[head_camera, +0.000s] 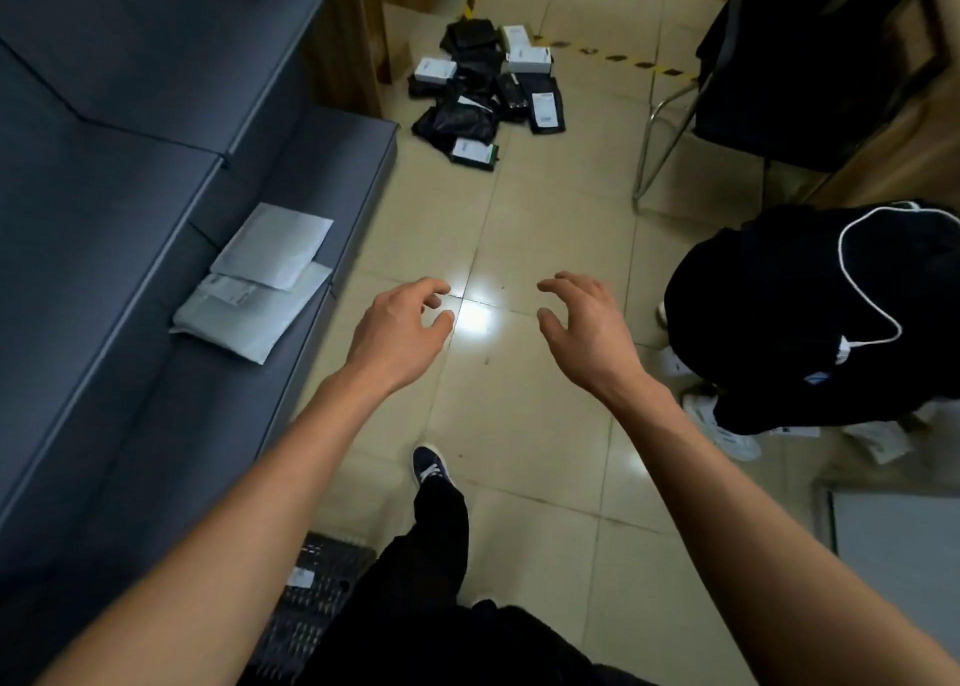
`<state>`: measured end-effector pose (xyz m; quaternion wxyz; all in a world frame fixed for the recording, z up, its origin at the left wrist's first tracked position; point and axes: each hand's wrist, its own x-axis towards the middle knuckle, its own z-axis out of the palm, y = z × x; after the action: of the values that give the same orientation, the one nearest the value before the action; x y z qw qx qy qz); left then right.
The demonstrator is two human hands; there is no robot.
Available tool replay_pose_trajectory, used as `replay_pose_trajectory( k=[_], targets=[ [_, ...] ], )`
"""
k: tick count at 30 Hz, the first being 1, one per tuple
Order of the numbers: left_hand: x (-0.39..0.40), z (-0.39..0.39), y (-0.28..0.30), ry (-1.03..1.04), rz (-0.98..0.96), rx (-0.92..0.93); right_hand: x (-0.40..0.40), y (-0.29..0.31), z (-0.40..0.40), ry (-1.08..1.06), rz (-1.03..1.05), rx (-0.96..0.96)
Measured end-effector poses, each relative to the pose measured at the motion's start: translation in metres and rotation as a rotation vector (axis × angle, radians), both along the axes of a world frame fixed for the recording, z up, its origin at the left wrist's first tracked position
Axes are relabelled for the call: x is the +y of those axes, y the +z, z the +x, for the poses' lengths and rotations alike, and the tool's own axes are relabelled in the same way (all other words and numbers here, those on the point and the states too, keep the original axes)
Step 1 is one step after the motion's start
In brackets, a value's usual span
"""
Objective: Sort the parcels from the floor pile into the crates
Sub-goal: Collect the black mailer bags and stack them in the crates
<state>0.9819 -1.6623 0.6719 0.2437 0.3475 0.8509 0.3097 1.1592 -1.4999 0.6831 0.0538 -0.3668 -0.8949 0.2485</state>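
Along the left side ran a dark grey cushioned bench point(130, 129), and near its front edge lay two pale grey mailer bags point(260, 280), one overlapping the other. Below them, beside the bench's lower end, a black slatted crate point(317, 581) stood on the floor with a small white label showing. Over the beige tiled floor point(545, 207) the left hand point(402, 329) hung with its grip released, fingers loosely curled and holding nothing. Beyond it, well apart at the far end of the floor, sat the pile of parcels point(485, 92): black bags and small white boxes heaped together near a yellow-and-black tape line point(613, 56). The right hand point(584, 321) likewise hung free, its grip released. At the right edge another person in black clothing point(810, 316) crouched, white shoes showing.
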Motion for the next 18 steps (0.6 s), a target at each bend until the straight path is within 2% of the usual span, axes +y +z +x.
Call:
replay_pose_trajectory(
  k=[9,18],
  targets=[
    [0.118,-0.096,0.027,-0.055,0.005,0.036,0.098,0.024,-0.088,-0.049,-0.020,0.039],
    [0.283,-0.155,0.022,-0.152,-0.011,0.048,0.246,0.001,-0.136,-0.125,-0.067,0.040]
  ],
)
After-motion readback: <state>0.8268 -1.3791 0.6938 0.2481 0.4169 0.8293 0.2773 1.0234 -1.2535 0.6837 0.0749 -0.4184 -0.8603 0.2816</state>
